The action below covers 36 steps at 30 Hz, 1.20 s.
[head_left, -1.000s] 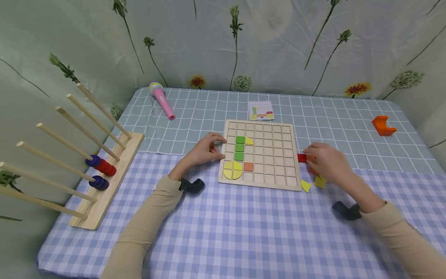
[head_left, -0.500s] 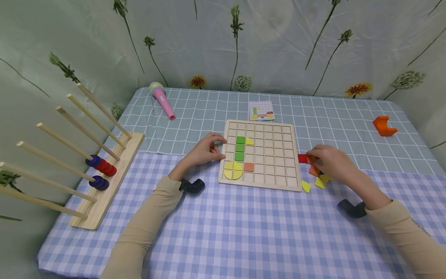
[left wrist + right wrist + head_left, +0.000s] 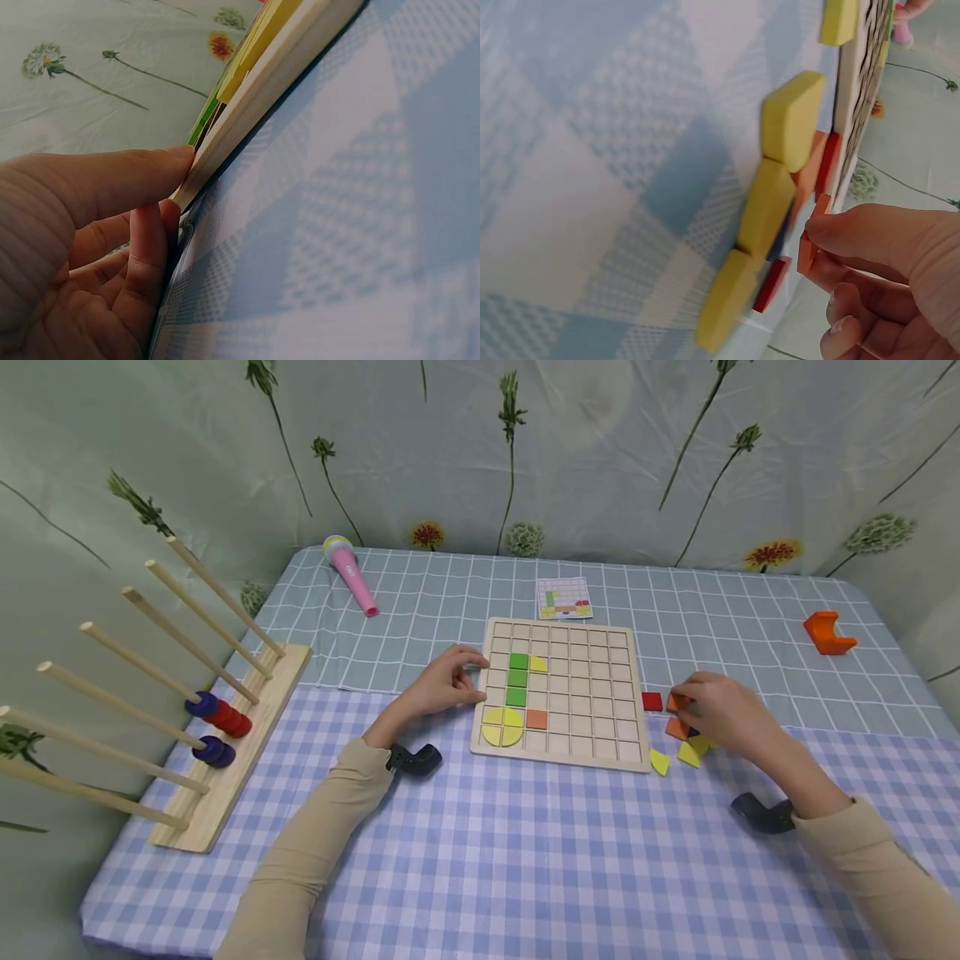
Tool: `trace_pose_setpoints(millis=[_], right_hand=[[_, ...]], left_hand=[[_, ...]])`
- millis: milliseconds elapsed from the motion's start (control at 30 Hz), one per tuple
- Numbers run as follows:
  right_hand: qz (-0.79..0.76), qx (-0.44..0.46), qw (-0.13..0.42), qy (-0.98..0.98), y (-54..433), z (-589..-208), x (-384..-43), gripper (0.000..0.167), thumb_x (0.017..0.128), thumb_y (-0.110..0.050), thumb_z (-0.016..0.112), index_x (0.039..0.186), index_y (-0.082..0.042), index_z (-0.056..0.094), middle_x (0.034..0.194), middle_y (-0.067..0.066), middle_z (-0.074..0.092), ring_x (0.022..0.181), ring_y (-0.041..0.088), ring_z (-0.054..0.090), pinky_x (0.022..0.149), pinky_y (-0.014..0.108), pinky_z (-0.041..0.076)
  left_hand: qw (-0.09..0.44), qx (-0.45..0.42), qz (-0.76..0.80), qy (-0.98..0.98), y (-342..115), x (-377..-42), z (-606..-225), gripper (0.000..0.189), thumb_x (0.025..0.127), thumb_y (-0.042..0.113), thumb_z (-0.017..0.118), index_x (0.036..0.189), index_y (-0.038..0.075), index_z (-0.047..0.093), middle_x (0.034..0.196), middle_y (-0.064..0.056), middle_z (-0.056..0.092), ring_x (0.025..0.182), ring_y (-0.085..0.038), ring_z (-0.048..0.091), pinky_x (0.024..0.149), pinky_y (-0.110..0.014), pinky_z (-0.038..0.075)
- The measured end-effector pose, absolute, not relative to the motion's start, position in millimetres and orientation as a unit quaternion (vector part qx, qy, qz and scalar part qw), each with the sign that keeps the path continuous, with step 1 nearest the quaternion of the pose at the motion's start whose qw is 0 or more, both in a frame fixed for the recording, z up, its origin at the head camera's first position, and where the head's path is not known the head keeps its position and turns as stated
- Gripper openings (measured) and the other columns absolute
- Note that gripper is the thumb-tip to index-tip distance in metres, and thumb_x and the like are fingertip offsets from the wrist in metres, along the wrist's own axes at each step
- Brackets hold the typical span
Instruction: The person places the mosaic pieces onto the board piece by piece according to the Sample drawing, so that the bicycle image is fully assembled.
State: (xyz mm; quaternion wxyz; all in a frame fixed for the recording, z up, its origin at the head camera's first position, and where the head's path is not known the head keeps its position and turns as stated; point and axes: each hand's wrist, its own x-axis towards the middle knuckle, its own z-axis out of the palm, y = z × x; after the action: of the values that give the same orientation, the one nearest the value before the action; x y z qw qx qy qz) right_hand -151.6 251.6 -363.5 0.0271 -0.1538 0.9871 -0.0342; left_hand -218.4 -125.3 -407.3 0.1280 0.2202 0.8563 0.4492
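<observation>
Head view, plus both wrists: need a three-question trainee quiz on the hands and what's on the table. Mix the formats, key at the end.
1. Multiple choice: what does the right hand pinch?
A) a green tile
B) an orange tile
C) a yellow tile

2. Fill in: the left hand touches the board at its ____ edge, as the person sees it.

3. True or false: the pink microphone lies on top of the board.

Key: 1. B; 2. left; 3. false.
</observation>
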Motion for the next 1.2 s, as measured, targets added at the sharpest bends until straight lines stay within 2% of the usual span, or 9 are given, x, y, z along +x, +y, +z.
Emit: trace_pose_setpoints(millis=[200, 333, 667, 900, 1033, 1200], right_hand=[[-0.039, -0.147, 0.016, 0.988, 248, -359, -147, 0.029, 0.077, -0.007, 0.072, 0.103, 0.003, 0.068, 0.099, 0.02, 0.066, 0.087, 0.03, 0.059, 0.079, 0.047, 0.054], [-0.038, -0.153, 0.006, 0.987, 242, -357, -143, 0.029, 0.075, -0.007, 0.074, 0.102, 0.001, 0.07, 0.098, 0.018, 0.067, 0.086, 0.029, 0.059, 0.079, 0.046, 0.054], [-0.066, -0.236, -0.052, 0.968, 230, -358, -136, 0.021, 0.072, -0.006, 0.076, 0.092, -0.002, 0.072, 0.088, 0.013, 0.067, 0.075, 0.023, 0.061, 0.063, 0.037, 0.054], [-0.078, -0.282, -0.113, 0.95, 219, -368, -134, 0.015, 0.07, -0.01, 0.078, 0.083, -0.006, 0.072, 0.08, 0.007, 0.066, 0.066, 0.017, 0.058, 0.049, 0.028, 0.046], [-0.079, -0.291, -0.114, 0.947, 209, -369, -133, 0.012, 0.07, -0.009, 0.077, 0.081, -0.008, 0.071, 0.078, 0.004, 0.065, 0.066, 0.014, 0.057, 0.049, 0.024, 0.044], [-0.091, -0.291, -0.088, 0.948, 195, -366, -135, 0.012, 0.072, -0.005, 0.075, 0.083, -0.007, 0.071, 0.079, 0.005, 0.066, 0.069, 0.015, 0.057, 0.052, 0.023, 0.046]], left_hand=[[0.127, 0.221, 0.447, 0.857, -126, -218, -406, 0.05, 0.078, 0.006, 0.073, 0.124, 0.0, 0.055, 0.136, -0.017, 0.043, 0.073, -0.009, 0.056, 0.065, -0.013, 0.048], [0.126, 0.222, 0.448, 0.857, -126, -218, -405, 0.049, 0.078, 0.006, 0.072, 0.123, -0.001, 0.055, 0.135, -0.017, 0.043, 0.073, -0.008, 0.056, 0.065, -0.014, 0.048], [0.128, 0.221, 0.45, 0.856, -125, -217, -405, 0.049, 0.078, 0.006, 0.073, 0.123, 0.0, 0.055, 0.136, -0.016, 0.043, 0.075, -0.01, 0.057, 0.066, -0.014, 0.048], [0.129, 0.22, 0.448, 0.857, -125, -216, -405, 0.049, 0.078, 0.006, 0.073, 0.124, 0.0, 0.055, 0.137, -0.016, 0.042, 0.074, -0.009, 0.056, 0.066, -0.014, 0.047], [0.13, 0.221, 0.448, 0.857, -125, -216, -405, 0.049, 0.078, 0.007, 0.073, 0.123, 0.0, 0.055, 0.137, -0.016, 0.042, 0.074, -0.01, 0.056, 0.066, -0.014, 0.048], [0.127, 0.221, 0.448, 0.857, -125, -216, -405, 0.049, 0.078, 0.007, 0.073, 0.123, 0.0, 0.055, 0.136, -0.016, 0.043, 0.074, -0.01, 0.056, 0.066, -0.014, 0.048]])
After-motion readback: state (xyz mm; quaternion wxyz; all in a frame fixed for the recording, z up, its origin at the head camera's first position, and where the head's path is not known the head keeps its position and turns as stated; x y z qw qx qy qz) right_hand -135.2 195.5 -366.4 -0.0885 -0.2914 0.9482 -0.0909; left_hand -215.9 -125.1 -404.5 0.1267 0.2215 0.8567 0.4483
